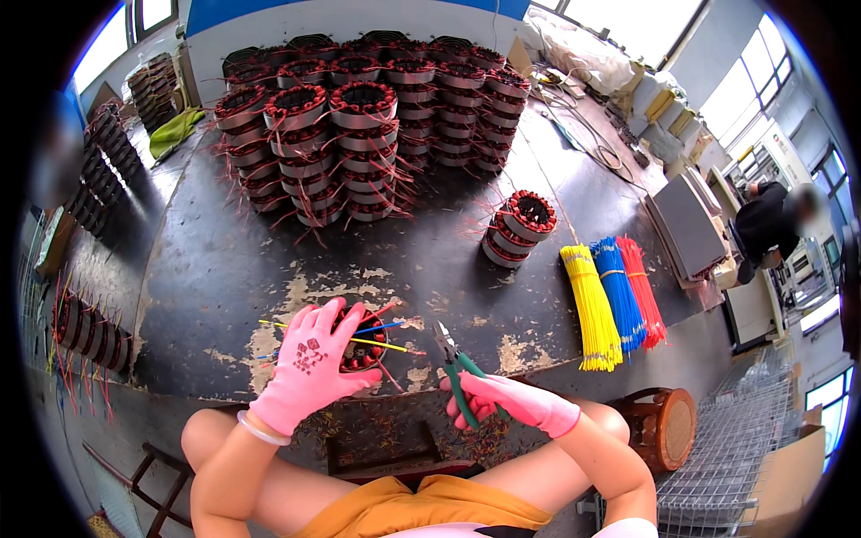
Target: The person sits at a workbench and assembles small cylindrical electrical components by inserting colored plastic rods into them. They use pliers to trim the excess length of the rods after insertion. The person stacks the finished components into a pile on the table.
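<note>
My left hand, in a pink glove, rests over a round motor stator with red copper windings at the near edge of the dark worktable. Yellow, blue and red lead wires stick out from the stator to the right. My right hand, also in a pink glove, grips green-handled cutting pliers, jaws pointing up toward those wires but apart from them.
A big stack of wound stators fills the far side of the table, a small stack stands to the right. Bundles of yellow, blue and red wires lie at right. A wooden stool and another person are to the right.
</note>
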A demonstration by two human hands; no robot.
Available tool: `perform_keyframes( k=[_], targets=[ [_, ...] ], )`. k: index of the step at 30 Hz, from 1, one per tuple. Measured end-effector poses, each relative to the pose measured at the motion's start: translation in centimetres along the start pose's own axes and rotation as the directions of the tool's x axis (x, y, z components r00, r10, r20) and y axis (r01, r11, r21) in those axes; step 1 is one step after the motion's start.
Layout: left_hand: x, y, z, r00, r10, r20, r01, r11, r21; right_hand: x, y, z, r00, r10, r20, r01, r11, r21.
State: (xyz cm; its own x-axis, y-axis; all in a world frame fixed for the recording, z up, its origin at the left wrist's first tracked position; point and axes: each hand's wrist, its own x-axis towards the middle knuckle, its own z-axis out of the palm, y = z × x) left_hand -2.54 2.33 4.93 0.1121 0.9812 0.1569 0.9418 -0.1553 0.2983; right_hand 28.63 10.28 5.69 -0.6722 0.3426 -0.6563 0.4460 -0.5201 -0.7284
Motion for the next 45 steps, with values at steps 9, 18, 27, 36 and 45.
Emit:
perform_keyframes(
  k=[9,18,27,36,45],
  targets=[
    [0.6,-1.8,-1.1,0.995,0.095,0.023,-0.092,0.989,-0.116,1.3,-2.2,0.1,1.000,0.012,-0.001,-0.012,0.995,-0.101],
    [0.6,-2.1,-1.1,0.993,0.114,0.013,-0.111,0.986,-0.126,2.4,-2.5,-0.1,1.000,0.021,-0.011,-0.022,0.991,-0.132],
    [0.6,-2.2,-1.0,0.992,0.122,0.008,-0.120,0.983,-0.137,2.3,-3.0,0.6,0.998,0.006,-0.055,-0.014,0.991,-0.134],
    [0.5,-2.1,-0.9,0.994,0.110,0.007,-0.108,0.986,-0.129,2.5,-2.5,0.4,0.994,-0.025,-0.105,0.010,0.989,-0.149],
    [0.3,0.0,-1.3,0.986,-0.169,0.005,0.169,0.986,0.002,1.8,-1.8,-0.1,0.999,-0.048,-0.001,0.048,0.998,0.048]
  ],
)
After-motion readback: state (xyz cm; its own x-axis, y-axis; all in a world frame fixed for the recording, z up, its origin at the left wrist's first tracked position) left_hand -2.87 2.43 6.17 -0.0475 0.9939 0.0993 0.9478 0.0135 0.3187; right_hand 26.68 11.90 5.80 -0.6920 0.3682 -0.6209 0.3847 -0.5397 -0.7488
